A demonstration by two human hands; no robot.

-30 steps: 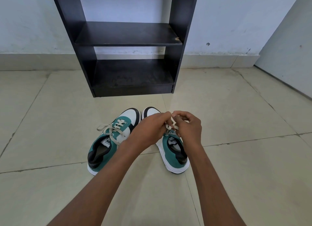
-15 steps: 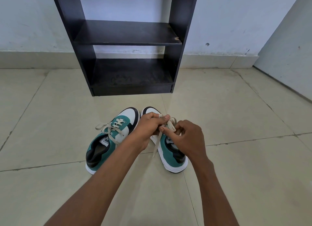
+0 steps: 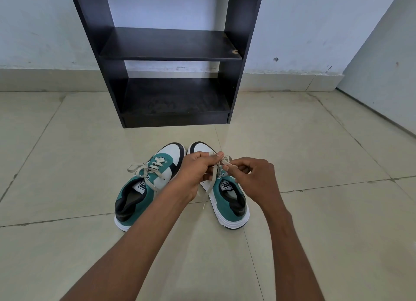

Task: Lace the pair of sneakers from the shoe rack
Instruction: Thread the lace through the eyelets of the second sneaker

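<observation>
Two teal, white and black sneakers stand side by side on the tiled floor, toes pointing at the rack. The left sneaker [image 3: 144, 188] is laced, its beige lace ends lying loose over the tongue. Both hands work over the right sneaker [image 3: 231, 201]. My left hand [image 3: 195, 172] pinches one strand of the beige lace [image 3: 212, 179], which hangs down past the shoe's inner side. My right hand [image 3: 254, 179] pinches the other end near the upper eyelets. The hands hide most of that shoe's front.
A black shoe rack [image 3: 171, 60] with bare shelves stands against the pale wall just beyond the sneakers. A second wall [image 3: 382, 64] closes in at the right. Beige floor tiles [image 3: 315, 233] stretch around the shoes.
Both hands have dropped slightly toward the right sneaker and drawn apart, the right hand moving rightward. One lace strand now hangs free below my left hand.
</observation>
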